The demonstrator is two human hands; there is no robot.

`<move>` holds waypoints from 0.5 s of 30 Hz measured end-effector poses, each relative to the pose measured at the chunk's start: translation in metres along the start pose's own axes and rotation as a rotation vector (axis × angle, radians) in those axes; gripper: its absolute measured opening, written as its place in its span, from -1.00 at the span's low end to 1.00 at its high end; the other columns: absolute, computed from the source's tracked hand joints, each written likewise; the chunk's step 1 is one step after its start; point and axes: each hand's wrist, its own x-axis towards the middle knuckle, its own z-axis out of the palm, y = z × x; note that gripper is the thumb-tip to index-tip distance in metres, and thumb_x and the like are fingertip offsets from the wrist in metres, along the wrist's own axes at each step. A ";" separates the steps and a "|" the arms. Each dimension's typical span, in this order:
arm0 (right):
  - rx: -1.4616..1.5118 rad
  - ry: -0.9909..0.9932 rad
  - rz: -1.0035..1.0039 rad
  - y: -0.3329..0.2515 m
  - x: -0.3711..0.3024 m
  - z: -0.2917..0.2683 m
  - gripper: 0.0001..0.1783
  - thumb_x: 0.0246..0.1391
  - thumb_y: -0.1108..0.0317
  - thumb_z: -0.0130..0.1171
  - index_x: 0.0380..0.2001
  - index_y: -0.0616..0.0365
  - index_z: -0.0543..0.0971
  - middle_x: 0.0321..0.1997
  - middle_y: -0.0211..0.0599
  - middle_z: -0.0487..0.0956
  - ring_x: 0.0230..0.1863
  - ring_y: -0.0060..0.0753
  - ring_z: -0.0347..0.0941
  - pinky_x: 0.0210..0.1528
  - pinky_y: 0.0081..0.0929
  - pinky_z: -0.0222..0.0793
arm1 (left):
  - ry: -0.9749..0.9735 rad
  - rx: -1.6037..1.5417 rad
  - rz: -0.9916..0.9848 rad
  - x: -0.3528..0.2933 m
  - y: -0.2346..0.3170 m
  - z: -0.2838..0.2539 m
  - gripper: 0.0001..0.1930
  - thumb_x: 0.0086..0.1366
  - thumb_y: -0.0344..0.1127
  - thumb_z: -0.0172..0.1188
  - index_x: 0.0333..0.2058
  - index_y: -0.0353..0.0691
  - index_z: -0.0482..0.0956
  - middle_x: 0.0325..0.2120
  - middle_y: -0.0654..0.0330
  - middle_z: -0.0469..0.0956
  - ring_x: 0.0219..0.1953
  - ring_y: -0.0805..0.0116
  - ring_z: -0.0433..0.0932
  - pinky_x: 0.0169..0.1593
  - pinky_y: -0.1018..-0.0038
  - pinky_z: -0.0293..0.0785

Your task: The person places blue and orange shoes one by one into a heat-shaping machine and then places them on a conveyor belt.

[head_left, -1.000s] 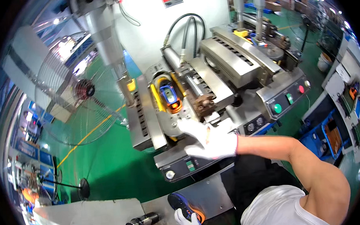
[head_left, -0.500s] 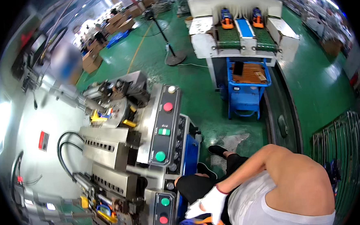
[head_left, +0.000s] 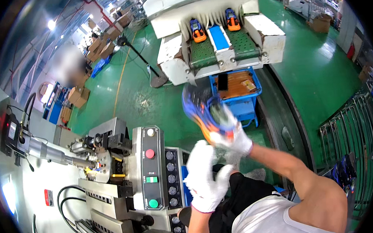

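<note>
A blue and orange sports shoe (head_left: 203,111), smeared by motion, is raised in front of me with its toe pointing up and away. My right hand (head_left: 238,140), in a white knit glove, is closed around its heel end. Just below and to the left is my left hand (head_left: 207,176), gloved the same way, with its thumb spread from the fingers and nothing in its palm. Its fingertips come close to the heel of the shoe; whether they touch cannot be told.
On my left stands a machine with a button panel (head_left: 151,169) and metal clamps. Ahead, a conveyor machine (head_left: 217,68) carries a shoe (head_left: 197,30) and another shoe (head_left: 232,20). A blue cart (head_left: 241,107) sits before it, a fan stand (head_left: 143,59) beside it, and a wire rack (head_left: 350,150) at right.
My right hand has risen from low beside the machine, where blue and orange shoes showed, and now holds one up ahead. My left hand has come into sight. The view has shifted.
</note>
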 end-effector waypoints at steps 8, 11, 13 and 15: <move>-0.946 0.248 0.280 0.194 0.289 -0.037 0.01 -0.11 -0.35 0.43 0.18 0.26 0.48 0.03 0.20 0.67 0.09 0.18 0.63 0.14 -0.12 0.53 | -0.156 0.059 -0.591 -0.172 -0.035 0.018 -0.43 0.17 -0.47 0.49 0.17 -0.33 0.53 0.18 -0.17 0.51 0.17 -0.14 0.58 0.19 0.17 0.58; -1.122 -0.015 0.176 0.241 0.350 -0.124 -0.20 0.21 -0.27 0.30 0.13 0.31 0.59 -0.01 -0.07 0.69 0.02 -0.12 0.61 0.03 -0.21 0.49 | 0.089 -0.053 -1.032 -0.259 -0.013 0.012 -0.60 0.29 -0.46 0.39 0.09 -0.34 0.58 0.06 -0.11 0.58 0.05 0.00 0.63 0.05 0.23 0.64; -1.195 -0.147 0.177 0.261 0.364 -0.165 -0.26 0.25 -0.17 0.28 0.16 0.34 0.57 0.05 -0.03 0.66 0.06 -0.12 0.61 0.08 -0.19 0.52 | 0.154 0.187 -1.155 -0.306 0.016 -0.016 -0.66 0.35 -0.41 0.33 0.07 -0.35 0.59 0.00 -0.10 0.61 0.00 0.00 0.64 0.07 0.24 0.62; -1.094 -0.163 0.216 0.262 0.362 -0.178 -0.31 0.29 -0.07 0.26 0.18 0.37 0.55 0.11 0.01 0.64 0.10 -0.11 0.61 0.13 -0.17 0.55 | 0.303 0.325 -1.447 -0.364 0.052 -0.030 -0.69 0.41 -0.37 0.28 0.07 -0.34 0.58 -0.02 -0.07 0.62 -0.04 0.08 0.66 0.06 0.28 0.61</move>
